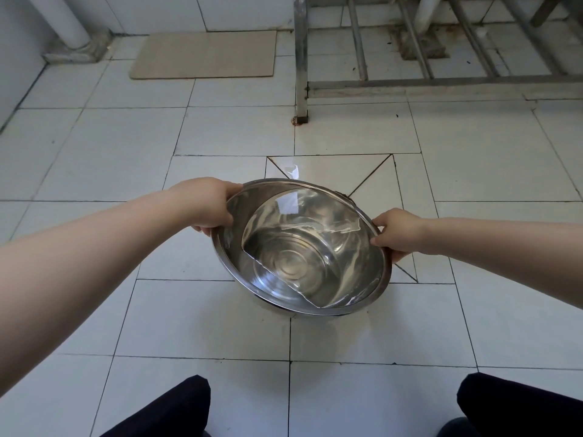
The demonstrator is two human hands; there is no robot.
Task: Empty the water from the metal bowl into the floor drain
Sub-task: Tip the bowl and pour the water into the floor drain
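Both arms are stretched forward; the rim of the metal bowl (303, 247) is gripped by the left hand (206, 205) and right hand (399, 233) on opposite sides. The bowl, shiny and round, is held tilted above the white tiled floor (202, 320). Clear water (315, 247) is pooled toward its right side.

Both forearms were bare, no sleeves, no watch or rings that showed on the left hand (208, 206) or the right hand (399, 233). Down at the bottom edge, dark trousers (170, 411) covered both knees.
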